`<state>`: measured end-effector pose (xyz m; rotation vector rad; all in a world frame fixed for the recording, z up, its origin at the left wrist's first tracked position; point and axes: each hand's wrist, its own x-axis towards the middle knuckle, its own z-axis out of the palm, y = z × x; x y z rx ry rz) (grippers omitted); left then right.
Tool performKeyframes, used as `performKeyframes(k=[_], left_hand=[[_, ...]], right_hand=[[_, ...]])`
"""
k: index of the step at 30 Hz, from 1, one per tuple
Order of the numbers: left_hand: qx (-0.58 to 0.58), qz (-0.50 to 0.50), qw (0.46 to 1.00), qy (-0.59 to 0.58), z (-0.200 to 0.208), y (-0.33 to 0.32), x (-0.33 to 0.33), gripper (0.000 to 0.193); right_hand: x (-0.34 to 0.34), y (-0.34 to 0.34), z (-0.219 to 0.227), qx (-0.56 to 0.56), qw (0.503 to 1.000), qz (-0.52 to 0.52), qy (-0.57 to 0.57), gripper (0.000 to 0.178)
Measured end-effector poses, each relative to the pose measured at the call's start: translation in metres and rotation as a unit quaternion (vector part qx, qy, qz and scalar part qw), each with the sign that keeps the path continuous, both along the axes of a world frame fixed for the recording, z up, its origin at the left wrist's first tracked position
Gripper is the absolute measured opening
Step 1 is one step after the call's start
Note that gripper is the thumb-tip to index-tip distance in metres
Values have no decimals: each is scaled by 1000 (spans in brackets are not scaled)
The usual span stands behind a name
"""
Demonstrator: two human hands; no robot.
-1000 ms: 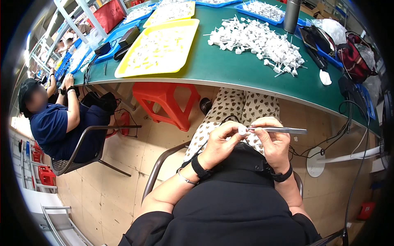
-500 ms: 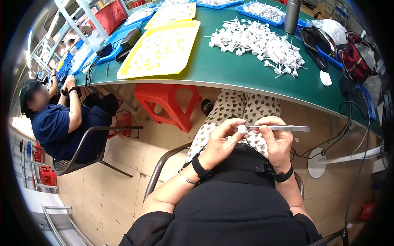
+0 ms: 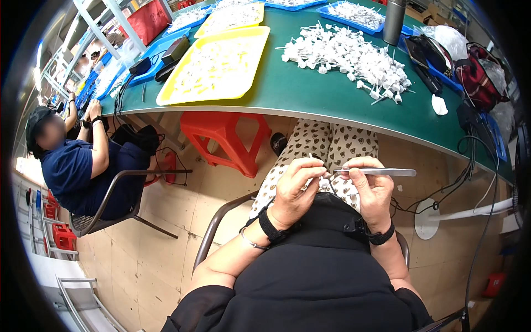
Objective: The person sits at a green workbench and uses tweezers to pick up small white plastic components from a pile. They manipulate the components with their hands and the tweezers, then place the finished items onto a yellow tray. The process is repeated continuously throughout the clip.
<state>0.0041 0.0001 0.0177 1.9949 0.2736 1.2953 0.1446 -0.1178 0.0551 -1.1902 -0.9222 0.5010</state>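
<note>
Above my lap, my left hand (image 3: 294, 192) pinches a small white plastic part (image 3: 327, 175), mostly hidden by the fingers. My right hand (image 3: 373, 195) grips metal tweezers (image 3: 390, 172) between thumb and fingers. Their narrow tips point left toward the white part; whether they touch it I cannot tell. The handle end sticks out to the right past my hand. Beyond my knees, a loose heap of similar white parts with thin stems (image 3: 345, 52) lies on the green table (image 3: 276, 83). Left of the heap, a yellow tray (image 3: 259, 61) holds many small pale pieces.
Blue trays (image 3: 376, 30) with white parts stand farther back. A grey bottle (image 3: 394, 22), bags (image 3: 480, 77) and cables crowd the right side. Under the table is a red stool (image 3: 224, 123). A person in dark blue (image 3: 83, 171) sits at the left. A white stand base (image 3: 427, 218) stands right.
My left fingers have turned and closed over the white part, which shows less now. The right hand with the tweezers has hardly moved.
</note>
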Motion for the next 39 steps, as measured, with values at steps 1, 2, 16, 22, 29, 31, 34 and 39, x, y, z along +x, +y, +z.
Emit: performKeyframes(k=[1, 2, 16, 22, 29, 31, 34, 39], left_hand=[[-3, -1, 1000, -1, 0, 0, 0, 32], [-6, -2, 1000, -2, 0, 0, 0, 32], [-10, 106, 985, -136, 73, 109, 17, 12], [85, 445, 868, 201, 91, 265, -8, 55], [253, 150, 928, 228, 96, 195, 85, 27], [268, 112, 909, 298, 105, 186, 111, 38], [338, 116, 859, 367, 107, 192, 133, 41], [353, 180, 810, 432, 107, 206, 140, 23]], right_hand=[[0, 0, 0, 0, 1000, 0, 0, 10], [-1, 0, 1, -1, 1000, -1, 0, 10], [1, 0, -1, 14, 1000, -17, 6, 11], [0, -1, 4, 10, 1000, -5, 20, 11], [-2, 2, 4, 11, 1000, -23, -5, 9], [-2, 0, 6, 11, 1000, -16, 10, 9], [1, -3, 5, -4, 1000, -16, 4, 9], [2, 0, 5, 12, 1000, -26, -4, 10]])
